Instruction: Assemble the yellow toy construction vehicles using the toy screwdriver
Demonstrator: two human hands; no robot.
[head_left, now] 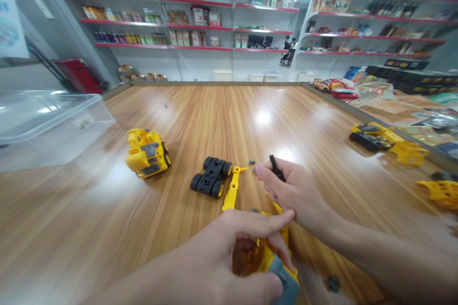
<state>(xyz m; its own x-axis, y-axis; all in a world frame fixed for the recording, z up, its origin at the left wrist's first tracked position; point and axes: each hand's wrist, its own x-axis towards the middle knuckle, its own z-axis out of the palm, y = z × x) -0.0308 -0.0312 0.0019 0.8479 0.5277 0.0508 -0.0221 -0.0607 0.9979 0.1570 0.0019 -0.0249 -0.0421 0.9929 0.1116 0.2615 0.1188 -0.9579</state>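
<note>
My left hand (229, 252) is closed around a yellow toy vehicle body with a grey part (286, 279) near the bottom of the view; its fingers hide part of it. Just beyond, my right hand (296, 186) pinches a small black tool (276, 169), which looks like a toy screwdriver; its lower end is hidden. A black wheeled toy chassis (212, 178) lies left of the hands. Beside it is a yellow toy crane arm (232, 189) with a small hook. Small grey pieces (252, 162) lie close to my right fingertips.
At the left stand a yellow toy truck (148, 152) and a clear plastic box (57, 128). More yellow toy vehicles (379, 138) lie at the right. A dark grey piece (333, 283) rests below my right forearm. Packaged goods (343, 88) line the right edge; shelves (195, 2) stand behind.
</note>
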